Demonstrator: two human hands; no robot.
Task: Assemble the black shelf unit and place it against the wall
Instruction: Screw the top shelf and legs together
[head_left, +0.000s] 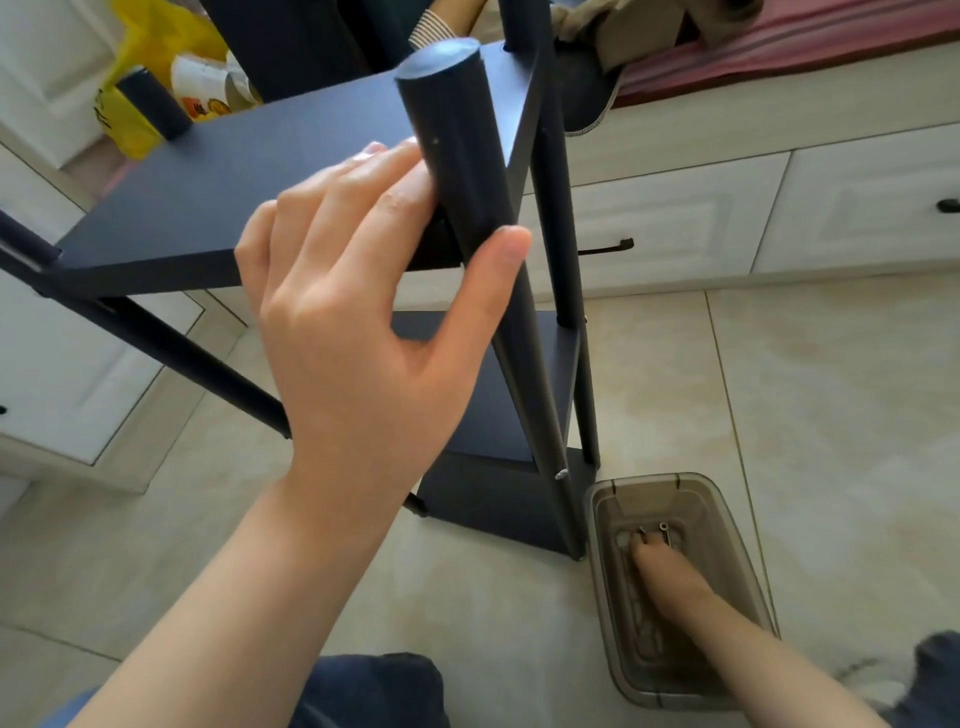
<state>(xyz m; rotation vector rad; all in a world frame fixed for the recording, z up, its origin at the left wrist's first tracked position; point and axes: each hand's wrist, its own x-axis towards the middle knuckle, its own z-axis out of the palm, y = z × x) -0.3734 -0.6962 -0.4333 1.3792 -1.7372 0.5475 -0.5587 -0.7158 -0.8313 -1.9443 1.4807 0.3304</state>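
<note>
So left hand (363, 301) curls round the upright pole (457, 156). The right hand (670, 577) is in the bin (737, 545) by the pole's foot, screws (661, 531) just beyond its fingers, can't tell if pinching.

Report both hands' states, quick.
Left hand: holding the black post, thumb on one side, fingers on the other.
Right hand: down in the plastic bin by the screws; cannot be told.

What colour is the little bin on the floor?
The bin is translucent grey-brown; head view.
</note>
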